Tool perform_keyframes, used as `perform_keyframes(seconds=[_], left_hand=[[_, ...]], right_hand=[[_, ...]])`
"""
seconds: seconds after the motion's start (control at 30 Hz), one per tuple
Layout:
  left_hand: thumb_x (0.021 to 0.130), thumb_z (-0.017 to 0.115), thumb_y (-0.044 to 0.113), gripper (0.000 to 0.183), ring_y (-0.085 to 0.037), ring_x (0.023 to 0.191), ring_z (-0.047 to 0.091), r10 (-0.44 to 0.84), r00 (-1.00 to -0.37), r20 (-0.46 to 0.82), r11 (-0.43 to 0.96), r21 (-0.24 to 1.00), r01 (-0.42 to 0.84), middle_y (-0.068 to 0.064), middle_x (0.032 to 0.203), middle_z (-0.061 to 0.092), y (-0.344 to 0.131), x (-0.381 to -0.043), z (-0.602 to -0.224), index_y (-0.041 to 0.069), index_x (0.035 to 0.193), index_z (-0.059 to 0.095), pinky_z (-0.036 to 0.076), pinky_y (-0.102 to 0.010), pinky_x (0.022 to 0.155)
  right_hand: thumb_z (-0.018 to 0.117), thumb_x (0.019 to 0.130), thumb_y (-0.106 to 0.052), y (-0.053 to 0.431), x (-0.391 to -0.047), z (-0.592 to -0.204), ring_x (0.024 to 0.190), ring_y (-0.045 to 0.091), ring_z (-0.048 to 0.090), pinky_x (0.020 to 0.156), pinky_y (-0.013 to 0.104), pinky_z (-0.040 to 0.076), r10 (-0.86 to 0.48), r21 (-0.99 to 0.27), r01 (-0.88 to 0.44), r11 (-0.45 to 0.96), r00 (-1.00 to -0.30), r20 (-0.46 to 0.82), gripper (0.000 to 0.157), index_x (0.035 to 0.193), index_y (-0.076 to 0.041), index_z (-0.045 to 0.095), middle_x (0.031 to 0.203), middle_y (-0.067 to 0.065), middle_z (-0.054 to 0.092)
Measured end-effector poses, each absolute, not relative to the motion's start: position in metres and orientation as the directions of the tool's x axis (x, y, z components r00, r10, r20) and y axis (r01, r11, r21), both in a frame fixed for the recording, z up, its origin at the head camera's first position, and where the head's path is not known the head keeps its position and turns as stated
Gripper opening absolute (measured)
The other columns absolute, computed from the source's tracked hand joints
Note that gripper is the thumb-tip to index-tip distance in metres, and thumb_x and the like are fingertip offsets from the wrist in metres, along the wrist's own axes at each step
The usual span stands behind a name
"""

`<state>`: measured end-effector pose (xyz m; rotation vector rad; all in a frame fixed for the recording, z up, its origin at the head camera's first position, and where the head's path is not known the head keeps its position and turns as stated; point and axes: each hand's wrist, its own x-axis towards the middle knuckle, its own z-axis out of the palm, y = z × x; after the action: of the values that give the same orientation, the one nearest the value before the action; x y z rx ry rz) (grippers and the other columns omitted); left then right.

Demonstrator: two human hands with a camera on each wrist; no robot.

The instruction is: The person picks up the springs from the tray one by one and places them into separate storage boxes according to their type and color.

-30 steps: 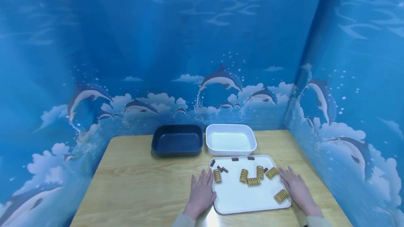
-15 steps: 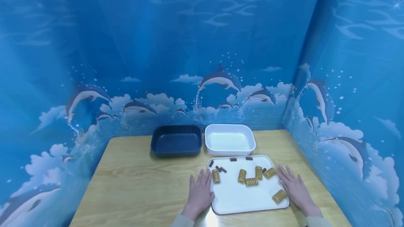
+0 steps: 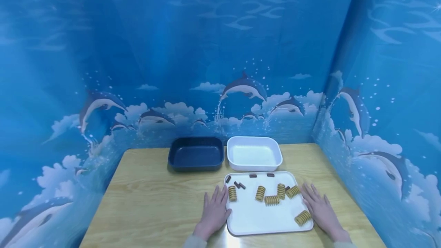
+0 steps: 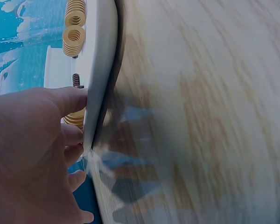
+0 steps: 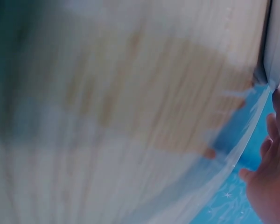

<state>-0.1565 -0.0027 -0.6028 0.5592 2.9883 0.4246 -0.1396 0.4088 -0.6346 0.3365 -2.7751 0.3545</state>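
Note:
A white tray (image 3: 258, 219) lies on the table with several yellow coil springs (image 3: 272, 200) and several small dark brown ribbed pieces (image 3: 253, 176) spread over it. My left hand (image 3: 213, 211) lies along the tray's left side, fingers extended, with the thumb at the rim. In the left wrist view, its thumb and fingers touch the tray wall (image 4: 102, 51). At the opposite side, the fingers of my right hand (image 3: 321, 211) are stretched out against the tray's right edge. The right wrist view shows that hand at the tray corner (image 5: 276, 51), partly cut off by the frame.
Behind the tray stand a dark blue bin (image 3: 196, 165) and, just right of it, a white bin (image 3: 255, 167). The wooden table (image 3: 148, 206) extends to the left. Blue dolphin-print curtains (image 3: 206, 49) enclose the back and sides.
The tray and both hands have shifted slightly left relative to the two bins. The springs and dark pieces moved along with the tray, and the head view has turned a little.

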Motion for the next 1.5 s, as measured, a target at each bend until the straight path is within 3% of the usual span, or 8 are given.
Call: perform_keyframes(seconds=[0.37,0.9,1.23,1.5], left_hand=[[0.100,0.057,0.040,0.067,-0.039,0.151,0.024,0.368,-0.929,-0.032,0.882,0.330,0.337,-0.007,0.165,0.028,-0.016,-0.151,-0.602,0.009,0.156,0.036,0.014,-0.072,0.116],[0.098,0.061,0.038,0.064,-0.042,0.148,0.030,0.342,-0.939,0.041,0.887,0.314,0.337,-0.009,0.161,0.036,-0.032,-0.147,-0.605,0.007,0.152,0.044,0.017,-0.075,0.114],[0.099,0.060,0.035,0.063,-0.041,0.149,0.027,0.316,-0.949,0.007,0.893,0.335,0.300,-0.008,0.163,0.034,-0.040,-0.147,-0.603,0.008,0.153,0.041,0.015,-0.075,0.114],[0.100,0.059,0.034,0.063,-0.040,0.150,0.026,0.308,-0.951,-0.011,0.897,0.336,0.287,-0.009,0.163,0.033,-0.047,-0.149,-0.604,0.008,0.154,0.040,0.013,-0.075,0.115]], right_hand=[[0.056,0.103,-0.020,0.394,-0.136,-0.630,0.139,0.046,0.040,0.101,0.079,0.030,-0.189,-0.175,-0.260,0.950,-0.921,0.340,0.044,0.145,-0.008,0.054,0.149,0.024,0.048],[0.053,0.105,-0.022,0.373,-0.134,-0.631,0.139,0.048,0.039,0.104,0.079,0.027,-0.161,-0.187,-0.221,0.957,-0.943,0.292,0.042,0.145,-0.010,0.054,0.152,0.022,0.045],[0.051,0.105,-0.024,0.363,-0.137,-0.631,0.142,0.049,0.034,0.106,0.079,0.026,-0.133,-0.190,-0.176,0.966,-0.966,0.222,0.044,0.147,-0.010,0.052,0.155,0.020,0.042],[0.055,0.103,-0.024,0.357,-0.137,-0.633,0.139,0.048,0.040,0.101,0.081,0.030,-0.153,-0.179,-0.207,0.962,-0.949,0.275,0.043,0.144,-0.011,0.056,0.151,0.021,0.047]])
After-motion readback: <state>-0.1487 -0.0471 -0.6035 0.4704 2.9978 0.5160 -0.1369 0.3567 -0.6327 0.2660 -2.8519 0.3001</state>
